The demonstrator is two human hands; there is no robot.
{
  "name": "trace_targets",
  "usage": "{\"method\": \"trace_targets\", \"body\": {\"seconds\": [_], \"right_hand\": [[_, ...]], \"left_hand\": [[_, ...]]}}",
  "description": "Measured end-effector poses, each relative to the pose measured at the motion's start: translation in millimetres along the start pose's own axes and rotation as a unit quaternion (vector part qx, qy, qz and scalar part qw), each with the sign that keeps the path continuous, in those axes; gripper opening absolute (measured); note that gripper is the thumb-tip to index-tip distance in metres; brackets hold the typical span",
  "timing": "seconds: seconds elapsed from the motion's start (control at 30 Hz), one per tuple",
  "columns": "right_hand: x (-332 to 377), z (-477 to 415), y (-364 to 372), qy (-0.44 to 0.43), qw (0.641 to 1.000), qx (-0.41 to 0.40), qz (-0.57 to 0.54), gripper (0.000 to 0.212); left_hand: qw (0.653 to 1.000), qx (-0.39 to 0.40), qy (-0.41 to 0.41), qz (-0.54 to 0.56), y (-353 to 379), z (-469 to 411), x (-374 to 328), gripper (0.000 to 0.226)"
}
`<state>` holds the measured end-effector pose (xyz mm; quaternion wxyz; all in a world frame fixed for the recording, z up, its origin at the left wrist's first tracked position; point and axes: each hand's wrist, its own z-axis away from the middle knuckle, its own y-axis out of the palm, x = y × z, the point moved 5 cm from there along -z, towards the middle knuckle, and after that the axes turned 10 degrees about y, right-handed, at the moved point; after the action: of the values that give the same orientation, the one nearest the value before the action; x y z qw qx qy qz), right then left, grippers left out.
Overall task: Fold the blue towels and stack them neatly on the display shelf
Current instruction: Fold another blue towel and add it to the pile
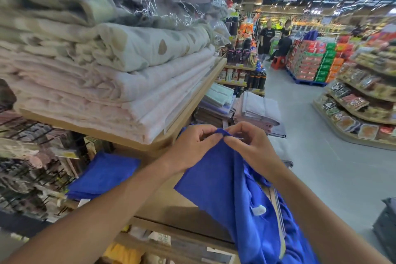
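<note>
Holds a blue towel (227,182) up by its top edge, over the front of the display shelf (171,206), with the cloth hanging down and slightly to the right, creased and not yet squared. Pinches that edge with the left hand (192,146), thumb and forefinger closed on the hem and the other fingers curled. Pinches it just beside with the right hand (252,146), fingertips narrow on the same bunched corner, the two hands almost touching. Shows a white tag (258,210) low on the hanging cloth. Looks like the start of a fold: finding and matching corners, with the towel not yet laid flat. Calls next, probably, for sliding the hands apart along the hem to pull the edge straight, then bringing corner to corner and smoothing over the bare wood. Has one folded blue towel (105,176) already lying on the shelf to the left, well apart from the hands, likely the base of the stack. Leaves more loose blue cloth (297,244) heaped at lower right, beside the right forearm, so several folds seem yet to do. Above, pale folded bedding (107,83) on an upper board; beyond, stacks of pale towels (257,109), then a shop aisle with people far off.
</note>
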<state>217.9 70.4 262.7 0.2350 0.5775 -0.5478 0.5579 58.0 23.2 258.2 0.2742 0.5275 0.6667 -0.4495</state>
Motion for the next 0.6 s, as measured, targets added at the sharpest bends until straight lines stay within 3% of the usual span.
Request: {"method": "trace_targets", "body": {"seconds": [0.27,0.4,0.5,0.6], "right_hand": [[53,-14,-35,-0.010,0.998,0.069,0.006,0.019],[77,-24,-45,-0.027,0.994,0.072,0.084,0.044],[91,-26,-47,-0.038,0.986,0.052,0.156,0.043],[103,-28,-48,-0.041,0.986,0.055,0.153,0.049]], "left_hand": [[0.995,0.012,0.071,-0.072,-15,-46,-63,0.013],[0.988,0.001,0.103,-0.115,-24,-67,-97,0.012],[0.980,-0.009,0.129,-0.149,-36,-80,-123,0.012],[0.973,-0.014,0.153,-0.174,-50,-94,-148,0.012]]}}
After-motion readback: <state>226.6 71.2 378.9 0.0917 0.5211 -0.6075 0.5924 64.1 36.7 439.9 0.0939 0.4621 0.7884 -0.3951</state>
